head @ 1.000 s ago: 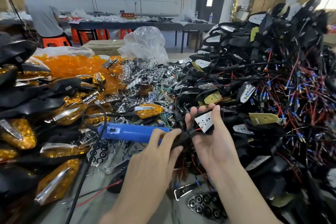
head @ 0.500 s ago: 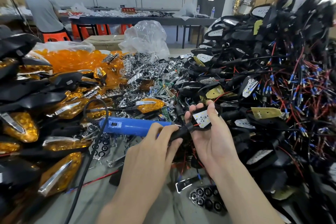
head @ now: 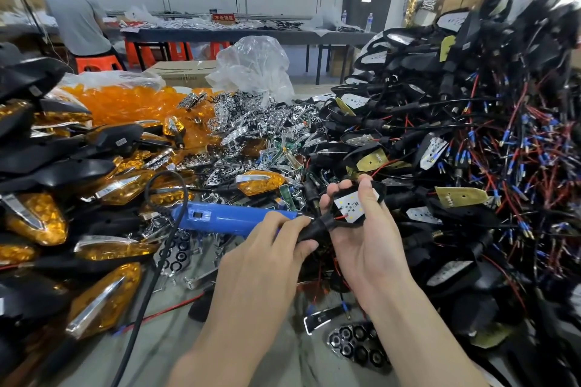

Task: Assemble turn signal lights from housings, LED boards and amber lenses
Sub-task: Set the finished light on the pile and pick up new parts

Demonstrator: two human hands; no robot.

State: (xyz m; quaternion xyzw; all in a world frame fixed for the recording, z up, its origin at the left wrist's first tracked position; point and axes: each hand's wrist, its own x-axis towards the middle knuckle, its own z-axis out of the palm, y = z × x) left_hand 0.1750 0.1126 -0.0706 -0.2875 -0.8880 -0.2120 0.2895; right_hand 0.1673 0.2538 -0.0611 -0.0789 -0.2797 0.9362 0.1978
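My right hand (head: 366, 248) cradles a black housing (head: 375, 188) with a white LED board (head: 349, 207) seated in it, thumb laid over the board. My left hand (head: 267, 258) pinches the housing's black stem (head: 312, 228) between thumb and fingers. A huge heap of black housings with boards and red and blue wires (head: 471, 141) fills the right side. Loose amber lenses (head: 125, 104) are piled at the back left. Finished lights with amber lenses (head: 103, 298) are stacked along the left.
A blue corded tool (head: 226, 218) lies just left of my hands, its black cable (head: 151, 276) running toward me. Chrome reflectors (head: 261, 122) heap in the middle. A clear plastic bag (head: 254, 66) stands behind. A person (head: 75, 16) works at far tables.
Both hands have stayed together on the housing, with the stem now held lower and the board turned slightly. The view has tilted a little.
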